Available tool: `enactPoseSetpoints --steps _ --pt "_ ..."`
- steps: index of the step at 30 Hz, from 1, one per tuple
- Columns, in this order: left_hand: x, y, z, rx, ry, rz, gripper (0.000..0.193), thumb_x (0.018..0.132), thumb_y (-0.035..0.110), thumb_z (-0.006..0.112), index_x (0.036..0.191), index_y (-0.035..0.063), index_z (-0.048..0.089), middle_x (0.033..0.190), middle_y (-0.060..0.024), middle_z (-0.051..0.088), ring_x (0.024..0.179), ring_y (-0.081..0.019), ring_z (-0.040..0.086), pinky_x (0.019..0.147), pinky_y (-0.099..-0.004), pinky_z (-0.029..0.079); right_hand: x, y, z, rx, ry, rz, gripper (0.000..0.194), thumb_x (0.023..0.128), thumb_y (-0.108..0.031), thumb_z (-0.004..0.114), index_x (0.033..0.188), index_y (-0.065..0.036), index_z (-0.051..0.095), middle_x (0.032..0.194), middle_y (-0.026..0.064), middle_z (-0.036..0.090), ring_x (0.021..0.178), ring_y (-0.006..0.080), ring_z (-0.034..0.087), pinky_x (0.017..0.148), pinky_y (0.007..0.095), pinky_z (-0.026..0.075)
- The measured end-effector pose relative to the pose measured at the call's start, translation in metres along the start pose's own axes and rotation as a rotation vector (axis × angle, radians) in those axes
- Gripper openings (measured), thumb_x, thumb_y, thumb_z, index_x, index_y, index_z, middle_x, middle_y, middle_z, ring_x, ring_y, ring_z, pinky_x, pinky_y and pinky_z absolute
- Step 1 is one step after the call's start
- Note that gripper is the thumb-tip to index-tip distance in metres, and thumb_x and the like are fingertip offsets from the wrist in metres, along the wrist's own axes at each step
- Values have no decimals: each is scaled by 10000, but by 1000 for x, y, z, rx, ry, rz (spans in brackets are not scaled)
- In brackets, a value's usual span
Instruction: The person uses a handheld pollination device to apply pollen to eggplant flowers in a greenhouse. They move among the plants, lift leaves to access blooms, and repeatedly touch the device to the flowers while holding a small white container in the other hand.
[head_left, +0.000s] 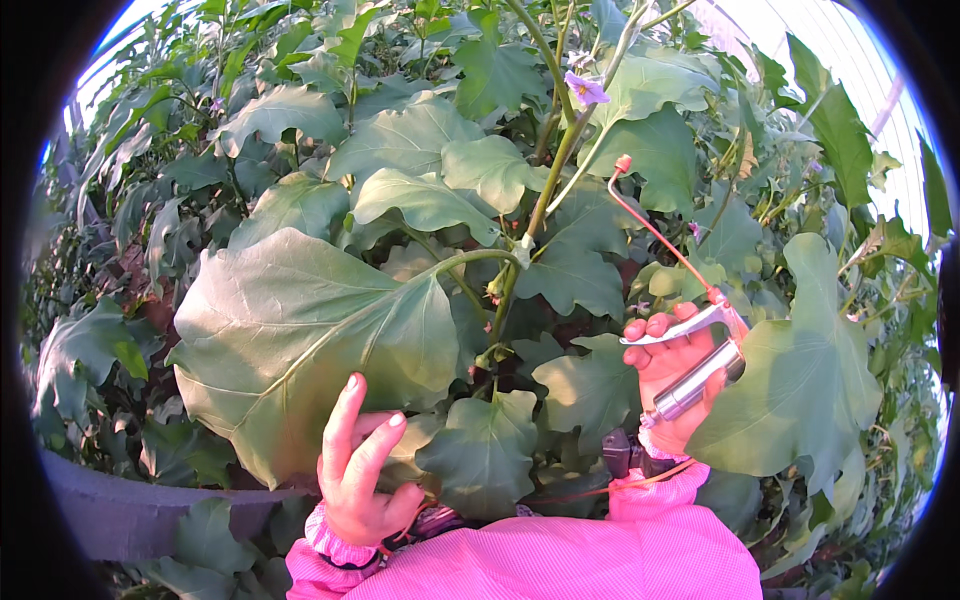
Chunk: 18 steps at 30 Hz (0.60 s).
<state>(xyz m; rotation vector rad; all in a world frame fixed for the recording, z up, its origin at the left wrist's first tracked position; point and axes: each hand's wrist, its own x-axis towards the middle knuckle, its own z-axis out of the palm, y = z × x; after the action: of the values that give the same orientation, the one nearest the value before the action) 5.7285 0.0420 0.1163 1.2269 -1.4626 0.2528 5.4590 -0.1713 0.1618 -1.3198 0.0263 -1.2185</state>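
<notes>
My left hand (364, 465) has its fingers apart and holds nothing. Its raised index fingertip is at the lower edge of a large eggplant leaf (315, 330); I cannot tell whether they touch. My right hand (679, 367) grips a small hand sprayer with a metal barrel (697, 381) and a silver trigger lever (675, 330). From the sprayer a thin red wand (660, 236) slants up and left to a red nozzle (623, 163), close to the eggplant stem (559, 169). A purple eggplant flower (587, 88) is open above. Part of the sprayer's back is behind another leaf (795, 382).
Dense eggplant foliage (397, 142) fills the space ahead and to both sides. An orange tube (585, 493) runs past my pink sleeves. At lower left is a dark curved surface (150, 517). Bright greenhouse film (885, 82) shows at upper right.
</notes>
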Motion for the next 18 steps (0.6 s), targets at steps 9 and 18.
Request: enactPoseSetpoints --steps 9,18 --pt "-1 -10 -13 32 -3 3 686 552 -5 648 1236 -29 600 1448 -368 413 862 -322 707 743 -396 586 35 3 31 285 -44 73 725 888 -578 635 1361 -66 438 1084 114 537 1022 321 530 814 379 486" --pt "-9 -43 -39 -14 125 7 720 602 36 698 1310 20 570 1487 -393 335 832 -304 717 715 -356 601 5 29 1 -143 99 -111 713 912 -437 639 1428 -2 407 1238 167 558 1203 385 528 913 396 505"
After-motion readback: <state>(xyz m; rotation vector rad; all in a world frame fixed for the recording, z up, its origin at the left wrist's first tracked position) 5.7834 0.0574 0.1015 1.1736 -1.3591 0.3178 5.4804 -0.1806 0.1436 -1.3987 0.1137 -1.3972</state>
